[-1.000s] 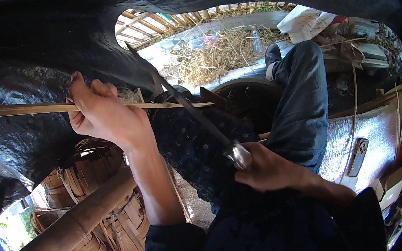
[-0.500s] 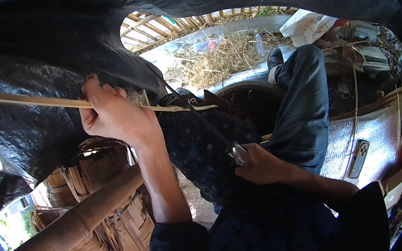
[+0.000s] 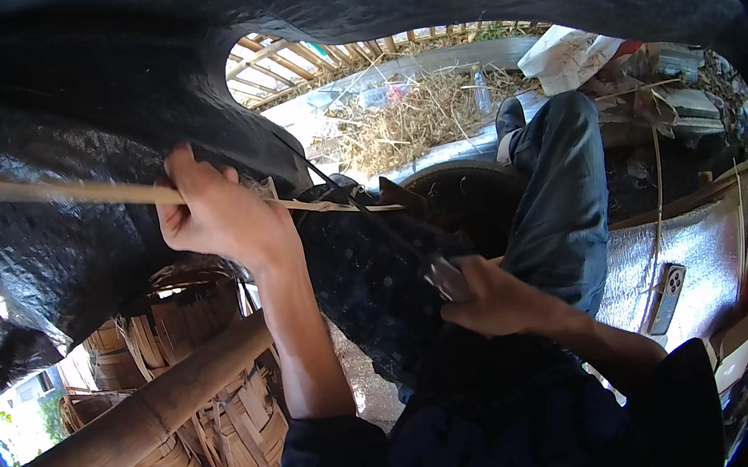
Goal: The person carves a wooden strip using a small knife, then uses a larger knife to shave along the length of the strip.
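Note:
My left hand [image 3: 229,215] is closed around a long, pale bamboo strip [image 3: 115,191]. One length of the strip runs out to the left, blurred by motion; the other passes under the hand and lies over my dark-clothed left thigh. My right hand [image 3: 500,300] grips the silvery metal handle [image 3: 446,279] of a long, thin dark blade [image 3: 328,181], probably a knife. This blade slants up and to the left, crossing the strip beyond my left hand. Whether its edge touches the strip I cannot tell.
Black plastic sheeting [image 3: 64,103] hangs at left and above. A thick bamboo pole [image 3: 149,402] and woven bamboo baskets [image 3: 165,465] are at lower left. Shavings [image 3: 421,117] and a plastic bottle [image 3: 480,89] lie ahead. A phone [image 3: 667,297] rests on silvery sheeting at right.
My left hand has shifted slightly right and down with the bamboo strip. My right hand has moved a little, the blade still across the strip.

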A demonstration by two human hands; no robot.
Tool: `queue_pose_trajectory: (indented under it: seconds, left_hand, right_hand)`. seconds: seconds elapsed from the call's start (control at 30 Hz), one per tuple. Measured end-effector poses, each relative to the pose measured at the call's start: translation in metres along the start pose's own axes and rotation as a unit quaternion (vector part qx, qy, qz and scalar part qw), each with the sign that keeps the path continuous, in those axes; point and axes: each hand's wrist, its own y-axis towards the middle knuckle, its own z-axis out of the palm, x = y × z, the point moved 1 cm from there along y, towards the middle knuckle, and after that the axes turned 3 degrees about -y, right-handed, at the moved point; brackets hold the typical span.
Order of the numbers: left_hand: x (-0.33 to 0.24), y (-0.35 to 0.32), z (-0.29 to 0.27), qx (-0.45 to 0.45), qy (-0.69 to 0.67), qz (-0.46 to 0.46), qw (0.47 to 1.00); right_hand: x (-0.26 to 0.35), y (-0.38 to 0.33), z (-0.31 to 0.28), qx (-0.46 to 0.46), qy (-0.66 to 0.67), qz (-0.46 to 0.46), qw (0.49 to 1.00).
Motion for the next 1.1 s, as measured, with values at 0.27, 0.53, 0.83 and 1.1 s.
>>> queue_pose_trajectory:
  seconds: [0.27,0.53,0.83,1.1]
  left_hand:
    - [0.007,-0.002,0.003,-0.037,0.0,-0.011,0.999]
    - [0.002,0.001,-0.003,-0.031,0.019,0.004,0.999]
    - [0.003,0.002,-0.006,-0.03,0.023,0.003,0.999]
    - [0.004,0.009,-0.009,-0.057,0.009,0.003,0.998]
  right_hand:
    - [0.038,-0.008,-0.023,0.087,0.106,0.002,0.991]
    - [0.037,-0.009,-0.035,-0.024,0.007,-0.048,0.999]
    - [0.017,0.001,-0.014,0.158,0.147,0.239,0.947]
    - [0.056,0.004,-0.036,0.094,0.134,0.009,0.986]
